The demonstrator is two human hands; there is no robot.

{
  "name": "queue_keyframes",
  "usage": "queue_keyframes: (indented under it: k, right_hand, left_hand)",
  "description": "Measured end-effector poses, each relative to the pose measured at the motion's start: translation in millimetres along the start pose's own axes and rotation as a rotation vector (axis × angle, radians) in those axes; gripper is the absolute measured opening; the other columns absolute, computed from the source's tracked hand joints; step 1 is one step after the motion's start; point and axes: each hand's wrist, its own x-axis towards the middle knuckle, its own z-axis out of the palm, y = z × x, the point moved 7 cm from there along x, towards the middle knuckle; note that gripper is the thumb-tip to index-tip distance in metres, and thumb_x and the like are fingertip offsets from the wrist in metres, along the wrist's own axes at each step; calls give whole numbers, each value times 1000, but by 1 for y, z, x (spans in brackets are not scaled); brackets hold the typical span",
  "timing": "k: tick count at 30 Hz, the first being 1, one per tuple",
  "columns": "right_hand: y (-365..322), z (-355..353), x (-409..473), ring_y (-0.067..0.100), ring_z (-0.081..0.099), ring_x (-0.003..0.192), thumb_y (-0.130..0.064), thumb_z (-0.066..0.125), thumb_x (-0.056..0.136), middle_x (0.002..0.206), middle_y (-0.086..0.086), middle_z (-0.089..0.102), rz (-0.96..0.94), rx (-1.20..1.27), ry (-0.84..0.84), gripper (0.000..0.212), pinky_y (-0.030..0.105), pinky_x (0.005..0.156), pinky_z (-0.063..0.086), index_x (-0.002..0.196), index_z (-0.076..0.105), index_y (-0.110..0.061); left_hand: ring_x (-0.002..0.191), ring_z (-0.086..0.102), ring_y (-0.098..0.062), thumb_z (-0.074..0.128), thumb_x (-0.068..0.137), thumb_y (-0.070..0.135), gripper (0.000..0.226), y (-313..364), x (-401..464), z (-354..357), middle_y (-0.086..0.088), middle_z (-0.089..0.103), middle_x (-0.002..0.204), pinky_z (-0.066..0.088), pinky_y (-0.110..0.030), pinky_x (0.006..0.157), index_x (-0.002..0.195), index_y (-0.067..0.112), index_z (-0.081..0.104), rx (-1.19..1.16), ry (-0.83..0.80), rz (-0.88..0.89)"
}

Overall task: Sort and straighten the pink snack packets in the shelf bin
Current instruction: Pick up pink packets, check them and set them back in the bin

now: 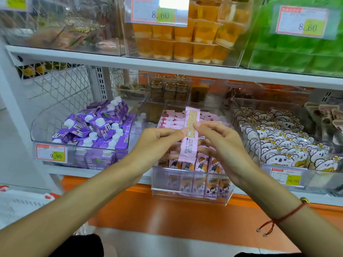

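Hands meet over the middle clear bin (191, 184), both forearms reaching in from the bottom corners and converging at the centre. Left hand (159, 138) has thumb and forefinger pinched on the left edge of one pink packet (189, 134), other fingers curled under, wrist roughly level. Right hand (220, 138) pinches the same packet's right edge, thumb tip (197, 125) on the printed back face, remaining fingers folded down behind the packet's lower half. Packet is held upright, slightly tilted, back side with yellow label panel facing the camera, above and clear of the stock below. Directly under the hands: a front row of pink packets (200, 164) standing on end in the bin, cartoon print facing out; beyond the fingertips, more pink packets (172, 119) lie stacked flat at the back of the same bin. Right wrist carries a red string bracelet (285, 216). Left of the left hand: a bin of purple drink cartons (98, 130), jumbled. Right of the right hand: a bin of koala-print packs (282, 143). Above the hands, upper shelf holds orange jelly cups (185, 39) behind a price tag (157, 12).
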Motion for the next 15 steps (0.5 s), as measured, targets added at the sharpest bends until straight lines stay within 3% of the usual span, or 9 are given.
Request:
queue_keyframes:
  k: [5, 7, 9, 12, 15]
  right_hand:
    - [2, 3, 1, 10, 63, 68, -30, 69, 85, 87, 2, 71, 9, -4, -26, 37, 19, 60, 53, 118, 60, -15]
    - [0, 4, 1, 9, 66, 72, -30, 65, 88, 88, -4, 73, -18, -33, -62, 38, 19, 63, 55, 124, 56, -21]
    - [-4, 5, 1, 5, 68, 78, -29, 62, 90, 97, -5, 72, -81, -99, -86, 38, 17, 69, 56, 128, 53, -28]
    - [-14, 7, -1, 6, 66, 95, -21, 60, 92, 113, -1, 65, -216, -179, -136, 42, 17, 82, 53, 132, 50, -30]
    - [-21, 10, -7, 10, 61, 108, -10, 65, 87, 115, -3, 63, -332, -194, -211, 41, 27, 91, 51, 122, 55, -28]
  left_hand:
    - [70, 70, 1, 58, 93, 27, 22, -1, 0, 3, 9, 76, 85, 50, -10, 57, 105, 14, 72, -18, -47, -1]
    - [75, 69, 1, 59, 93, 27, 23, -1, 1, 2, 4, 76, 91, 51, -9, 61, 109, 16, 71, 11, -44, 23]
    - [82, 67, 4, 59, 92, 25, 24, 3, 3, 0, 8, 74, 96, 50, -8, 66, 113, 22, 68, 85, -26, 109]
    - [93, 63, 12, 57, 93, 16, 24, 15, 0, 1, 26, 69, 95, 48, -6, 77, 102, 38, 62, 181, -63, 274]
    - [110, 59, 2, 58, 92, 6, 29, 17, -1, 0, 11, 63, 117, 44, -15, 97, 109, 29, 55, 202, -80, 364]
